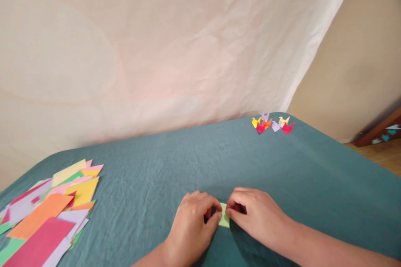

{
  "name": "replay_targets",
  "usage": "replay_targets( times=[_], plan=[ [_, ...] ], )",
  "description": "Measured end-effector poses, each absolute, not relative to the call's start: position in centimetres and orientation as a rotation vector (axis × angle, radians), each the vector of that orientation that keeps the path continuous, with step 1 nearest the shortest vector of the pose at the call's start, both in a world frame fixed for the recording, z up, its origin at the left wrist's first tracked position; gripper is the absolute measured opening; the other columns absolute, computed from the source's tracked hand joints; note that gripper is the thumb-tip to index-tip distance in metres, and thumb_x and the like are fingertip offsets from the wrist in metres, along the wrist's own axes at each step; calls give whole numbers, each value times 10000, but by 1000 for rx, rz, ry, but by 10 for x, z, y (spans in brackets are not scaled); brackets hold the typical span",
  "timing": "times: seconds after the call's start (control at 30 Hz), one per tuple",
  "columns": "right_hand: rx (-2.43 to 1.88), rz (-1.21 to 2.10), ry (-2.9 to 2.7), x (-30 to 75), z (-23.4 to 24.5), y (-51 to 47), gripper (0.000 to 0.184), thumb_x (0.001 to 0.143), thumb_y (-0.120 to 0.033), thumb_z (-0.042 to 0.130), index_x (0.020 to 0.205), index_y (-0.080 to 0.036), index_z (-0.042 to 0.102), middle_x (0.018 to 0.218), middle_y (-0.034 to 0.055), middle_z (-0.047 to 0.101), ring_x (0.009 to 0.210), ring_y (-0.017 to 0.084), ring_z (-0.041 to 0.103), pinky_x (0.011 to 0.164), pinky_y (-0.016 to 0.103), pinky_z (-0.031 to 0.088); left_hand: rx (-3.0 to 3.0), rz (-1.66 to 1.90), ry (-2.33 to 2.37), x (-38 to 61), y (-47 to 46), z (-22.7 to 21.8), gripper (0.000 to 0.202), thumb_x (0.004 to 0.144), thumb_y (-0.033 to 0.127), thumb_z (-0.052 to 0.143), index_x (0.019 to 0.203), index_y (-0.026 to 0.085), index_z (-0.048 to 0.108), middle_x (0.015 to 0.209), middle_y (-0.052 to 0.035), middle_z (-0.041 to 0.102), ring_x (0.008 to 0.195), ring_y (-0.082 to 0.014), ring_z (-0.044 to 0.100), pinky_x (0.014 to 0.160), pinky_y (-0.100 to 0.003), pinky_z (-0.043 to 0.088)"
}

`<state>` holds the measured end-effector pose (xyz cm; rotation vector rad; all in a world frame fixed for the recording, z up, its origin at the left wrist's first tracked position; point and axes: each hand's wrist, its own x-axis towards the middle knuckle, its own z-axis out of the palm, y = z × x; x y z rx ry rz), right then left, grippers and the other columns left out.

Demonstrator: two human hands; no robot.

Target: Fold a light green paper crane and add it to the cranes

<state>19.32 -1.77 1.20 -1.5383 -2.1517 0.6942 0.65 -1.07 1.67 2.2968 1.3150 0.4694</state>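
Between my two hands is a small piece of light green paper (pixel 224 217), low on the green-clothed table (pixel 150 183). My left hand (pixel 196 221) pinches its left side between thumb and forefinger. On the opposite side, the thumb and forefinger of my right hand (pixel 255 212) close on the paper's right edge. Fingers cover both side edges, so any folds there are hidden.
Sheets of coloured paper (pixel 46 225) lie in a loose pile at the table's left. Several small folded paper birds (pixel 260 127) stand near the far right corner. A pale cloth (pixel 156 50) hangs behind the table.
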Motion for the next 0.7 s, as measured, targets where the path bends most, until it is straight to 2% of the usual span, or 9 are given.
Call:
replay_targets(
  times=[0.5, 0.7],
  plan=[
    [-1577, 596, -2114, 184, 5, -18, 101, 758, -163, 641, 672, -214, 646, 669, -54, 622, 661, 114, 544, 707, 277, 285, 2261, 486, 1315, 6, -10, 16, 41, 806, 205, 611, 808, 231, 643, 674, 26, 597, 700, -160, 517, 682, -282, 320],
    [-1560, 540, -2106, 180, 2, -18, 126, 745, -149, 632, 630, -199, 625, 636, -48, 603, 625, 110, 514, 678, 275, 269, 2256, 480, 1305, 6, -10, 16, 55, 811, 197, 604, 817, 235, 645, 690, 25, 612, 705, -162, 521, 685, -285, 320]
  ],
)
